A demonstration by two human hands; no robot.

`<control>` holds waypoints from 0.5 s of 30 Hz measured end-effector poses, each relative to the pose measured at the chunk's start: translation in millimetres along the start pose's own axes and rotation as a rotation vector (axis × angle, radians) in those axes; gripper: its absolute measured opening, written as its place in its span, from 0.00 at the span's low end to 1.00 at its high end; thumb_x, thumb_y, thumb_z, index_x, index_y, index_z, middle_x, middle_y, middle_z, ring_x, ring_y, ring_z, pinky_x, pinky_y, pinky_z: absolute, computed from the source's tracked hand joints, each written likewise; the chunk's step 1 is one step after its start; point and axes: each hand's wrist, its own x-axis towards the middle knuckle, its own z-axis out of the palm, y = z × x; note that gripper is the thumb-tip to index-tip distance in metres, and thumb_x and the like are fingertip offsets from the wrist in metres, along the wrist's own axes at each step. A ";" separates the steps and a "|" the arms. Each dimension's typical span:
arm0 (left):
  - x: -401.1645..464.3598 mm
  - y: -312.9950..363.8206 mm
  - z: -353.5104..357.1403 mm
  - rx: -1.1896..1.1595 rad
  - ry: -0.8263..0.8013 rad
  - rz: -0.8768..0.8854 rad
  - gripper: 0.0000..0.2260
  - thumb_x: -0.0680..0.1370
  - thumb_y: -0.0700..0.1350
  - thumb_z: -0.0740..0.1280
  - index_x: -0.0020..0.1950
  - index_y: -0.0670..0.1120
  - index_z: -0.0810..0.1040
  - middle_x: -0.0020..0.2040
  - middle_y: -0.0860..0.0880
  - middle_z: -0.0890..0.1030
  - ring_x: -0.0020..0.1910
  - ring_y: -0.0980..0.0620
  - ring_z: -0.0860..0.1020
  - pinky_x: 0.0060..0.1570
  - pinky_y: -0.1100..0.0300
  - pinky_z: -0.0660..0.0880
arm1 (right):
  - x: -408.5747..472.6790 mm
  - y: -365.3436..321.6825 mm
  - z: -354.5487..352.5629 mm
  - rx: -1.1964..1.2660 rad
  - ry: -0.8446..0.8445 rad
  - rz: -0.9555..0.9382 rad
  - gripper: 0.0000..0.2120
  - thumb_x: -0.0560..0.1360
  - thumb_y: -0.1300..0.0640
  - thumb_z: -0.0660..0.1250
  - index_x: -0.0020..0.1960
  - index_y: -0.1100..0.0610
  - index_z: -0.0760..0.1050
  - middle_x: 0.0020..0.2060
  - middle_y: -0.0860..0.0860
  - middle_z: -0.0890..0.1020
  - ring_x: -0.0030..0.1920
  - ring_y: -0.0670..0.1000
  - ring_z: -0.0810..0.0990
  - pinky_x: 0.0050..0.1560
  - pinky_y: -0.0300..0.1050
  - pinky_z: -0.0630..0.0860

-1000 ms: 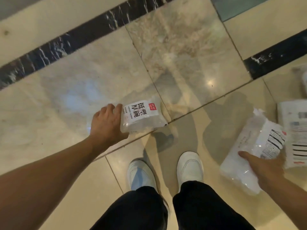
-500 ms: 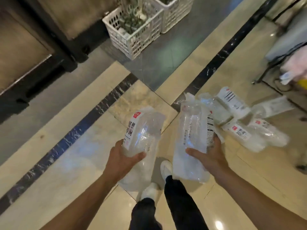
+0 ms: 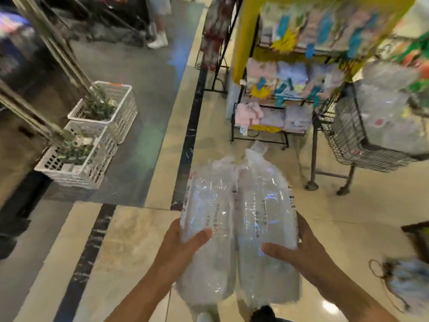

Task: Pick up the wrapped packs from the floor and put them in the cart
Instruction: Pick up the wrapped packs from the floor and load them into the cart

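Observation:
Two clear wrapped packs are held side by side in front of me at waist height. My left hand grips the left pack, thumb across its front. My right hand grips the right pack, thumb on its front, fingers behind. Both packs point away from me toward the floor ahead. A black wire cart stands to the upper right, filled with similar clear packs. It stands well beyond the packs I carry.
Two white plastic crates with green items sit on the floor at the left. A black rack of pastel packaged goods stands ahead beside a yellow pillar. A person's white shoes show far back. A blurred bundle lies at the lower right.
I have risen from the floor with one pack in each hand, brought the two packs together, and my view has swung up from the floor tiles to the rack and cart.

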 end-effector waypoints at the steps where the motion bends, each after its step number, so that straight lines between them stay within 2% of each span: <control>1: 1.5 7.7 12.4 0.007 -0.044 0.014 0.21 0.70 0.60 0.80 0.57 0.57 0.78 0.55 0.53 0.87 0.45 0.59 0.87 0.42 0.62 0.81 | -8.3 -1.2 -15.3 0.013 0.034 -0.008 0.47 0.56 0.46 0.89 0.67 0.29 0.68 0.54 0.31 0.84 0.51 0.38 0.86 0.53 0.47 0.81; 4: 16.3 29.1 52.9 0.058 -0.161 0.067 0.43 0.59 0.75 0.78 0.69 0.60 0.75 0.63 0.57 0.83 0.58 0.55 0.85 0.57 0.53 0.82 | -27.8 1.5 -61.0 0.084 0.120 -0.017 0.50 0.56 0.46 0.89 0.71 0.31 0.67 0.56 0.34 0.85 0.52 0.40 0.86 0.51 0.44 0.82; 6: 23.5 48.9 86.0 0.118 -0.228 0.074 0.47 0.60 0.74 0.77 0.75 0.59 0.71 0.70 0.58 0.78 0.65 0.53 0.80 0.66 0.50 0.77 | -37.5 5.2 -90.3 0.125 0.176 -0.018 0.48 0.55 0.44 0.87 0.69 0.29 0.68 0.57 0.34 0.84 0.53 0.39 0.85 0.53 0.44 0.82; 7: 26.3 57.3 103.8 0.140 -0.269 0.079 0.43 0.63 0.72 0.77 0.75 0.60 0.70 0.69 0.60 0.77 0.65 0.54 0.79 0.66 0.51 0.76 | -41.8 8.4 -105.2 0.148 0.198 -0.014 0.47 0.55 0.44 0.87 0.68 0.28 0.68 0.58 0.34 0.84 0.54 0.39 0.85 0.55 0.45 0.82; 9: 30.1 74.6 138.8 0.157 -0.355 0.100 0.32 0.67 0.66 0.75 0.69 0.63 0.71 0.62 0.64 0.80 0.58 0.61 0.80 0.58 0.57 0.75 | -47.2 13.2 -133.5 0.184 0.241 -0.010 0.45 0.58 0.46 0.88 0.67 0.29 0.68 0.58 0.34 0.84 0.55 0.41 0.85 0.58 0.48 0.82; 12: 39.1 96.1 197.8 0.190 -0.445 0.127 0.18 0.73 0.59 0.76 0.59 0.65 0.75 0.49 0.70 0.84 0.47 0.73 0.81 0.45 0.67 0.74 | -50.2 27.5 -178.9 0.215 0.323 -0.005 0.45 0.60 0.45 0.87 0.69 0.31 0.67 0.58 0.36 0.83 0.56 0.44 0.85 0.55 0.46 0.83; 15: 47.8 115.0 269.0 0.218 -0.506 0.128 0.14 0.75 0.56 0.76 0.55 0.65 0.74 0.51 0.69 0.82 0.41 0.75 0.79 0.42 0.70 0.72 | -44.3 47.9 -233.4 0.238 0.390 -0.002 0.49 0.60 0.44 0.86 0.74 0.34 0.63 0.62 0.38 0.81 0.61 0.46 0.83 0.58 0.48 0.82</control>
